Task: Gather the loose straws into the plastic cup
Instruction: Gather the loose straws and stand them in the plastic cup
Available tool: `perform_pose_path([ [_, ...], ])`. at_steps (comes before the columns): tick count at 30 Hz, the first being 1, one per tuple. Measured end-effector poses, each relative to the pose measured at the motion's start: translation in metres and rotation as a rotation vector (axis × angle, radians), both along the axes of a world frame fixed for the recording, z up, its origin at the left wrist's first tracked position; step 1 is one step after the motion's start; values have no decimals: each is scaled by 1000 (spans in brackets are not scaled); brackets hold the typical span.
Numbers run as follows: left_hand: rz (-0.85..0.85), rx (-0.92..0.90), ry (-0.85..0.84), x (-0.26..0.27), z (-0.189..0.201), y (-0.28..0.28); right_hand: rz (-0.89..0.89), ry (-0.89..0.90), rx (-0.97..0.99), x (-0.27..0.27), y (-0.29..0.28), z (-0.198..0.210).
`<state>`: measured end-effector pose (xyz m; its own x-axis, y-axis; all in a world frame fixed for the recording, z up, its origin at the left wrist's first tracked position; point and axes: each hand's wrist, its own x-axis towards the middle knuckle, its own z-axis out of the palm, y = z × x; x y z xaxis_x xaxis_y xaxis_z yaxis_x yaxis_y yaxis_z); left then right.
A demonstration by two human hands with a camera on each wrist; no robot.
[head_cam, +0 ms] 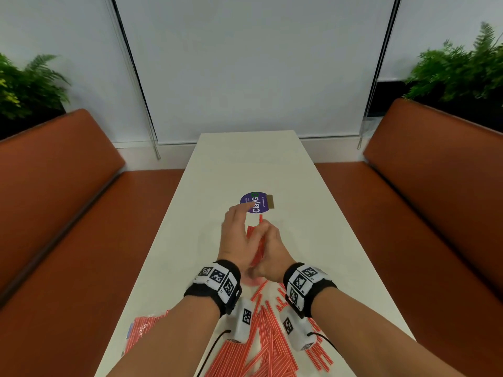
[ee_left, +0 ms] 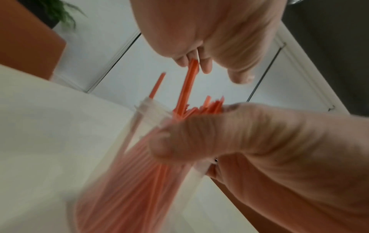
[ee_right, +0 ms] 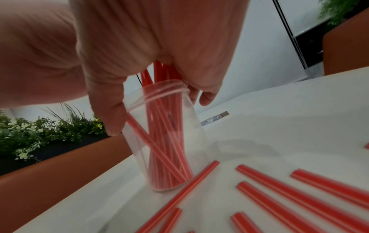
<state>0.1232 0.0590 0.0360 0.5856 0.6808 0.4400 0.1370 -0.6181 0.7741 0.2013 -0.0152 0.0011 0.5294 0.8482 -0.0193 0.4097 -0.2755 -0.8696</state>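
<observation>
The clear cup (ee_right: pixel 165 137) stands on the white table (head_cam: pixel 245 164), packed with red straws (ee_right: pixel 159 149) that poke above its rim. The left hand (head_cam: pixel 235 238) wraps the cup, thumb curled on its wall. The right hand (head_cam: pixel 268 254) sits over the rim, fingers (ee_left: pixel 205 64) pinching the top of a straw (ee_left: pixel 187 88) that is partly in the cup. Loose straws (head_cam: pixel 266 341) lie on the near table under the wrists. A purple sticker (head_cam: pixel 254 202) lies just beyond the hands.

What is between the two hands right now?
The plastic cup, part-filled with red straws; the left hand grips it, the right hand pinches straws above. Clearest in the right wrist view.
</observation>
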Motion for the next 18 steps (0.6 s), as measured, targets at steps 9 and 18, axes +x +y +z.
perform_pose_path([
  [9,-83,-633,148,-40,-15,2,68,-173,-6,3,-2,11],
  [18,-196,-440,397,-23,-14,1,144,-353,-44,6,5,18],
])
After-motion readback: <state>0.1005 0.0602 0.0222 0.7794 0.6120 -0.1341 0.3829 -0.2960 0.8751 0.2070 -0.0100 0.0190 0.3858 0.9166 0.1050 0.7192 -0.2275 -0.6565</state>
